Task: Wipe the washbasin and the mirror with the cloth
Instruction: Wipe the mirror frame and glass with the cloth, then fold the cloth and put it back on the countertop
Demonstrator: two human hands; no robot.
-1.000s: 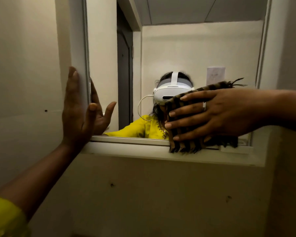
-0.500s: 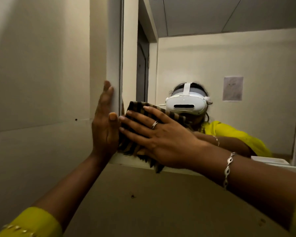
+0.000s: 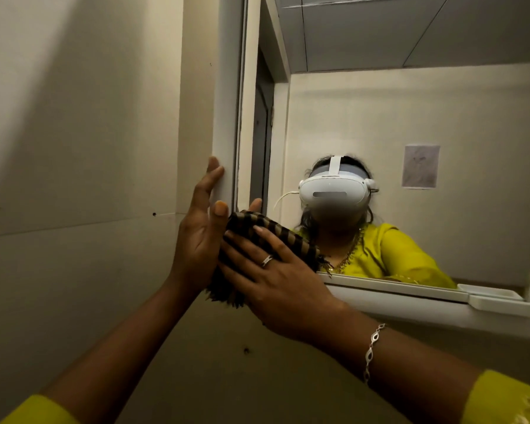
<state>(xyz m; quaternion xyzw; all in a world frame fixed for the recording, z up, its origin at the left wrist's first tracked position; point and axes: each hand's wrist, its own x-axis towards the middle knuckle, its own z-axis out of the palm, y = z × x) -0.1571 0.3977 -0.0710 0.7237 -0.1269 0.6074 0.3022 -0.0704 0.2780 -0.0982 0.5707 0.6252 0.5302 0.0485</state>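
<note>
Brown-and-black striped cloth [image 3: 259, 231], fringed along one edge, sits bunched at the lower left corner of the mirror [image 3: 410, 123]; its fringe droops past the bottom rail onto the beige wall [image 3: 74, 148] below.

Right hand [image 3: 276, 283] lies flat over the cloth, fingers straight and spread, pressing it against the glass; no finger curls round the fabric, so the hand is unclenched and pushing rather than gripping. Silver ring [image 3: 266, 260] on one finger; silver chain bracelet [image 3: 372, 347] at the wrist; yellow-green sleeve [image 3: 508, 399] at the picture's lower right edge.

Left hand [image 3: 199, 240] stands upright, palm turned toward the mirror; fingers straight, tips touching the white frame post [image 3: 227, 117] on the mirror's left side; thumb raised just beside the cloth's left end; it holds nothing.

Reflection shows the person in a yellow-green top wearing a white headset [image 3: 334, 194]; a pale sheet of paper [image 3: 421, 166] is stuck on the far wall behind, well apart from the hands; a dark doorway shows at the glass's left edge.

Small white tray [image 3: 499, 302] juts from the bottom rail toward the right, well apart from the cloth.
</note>
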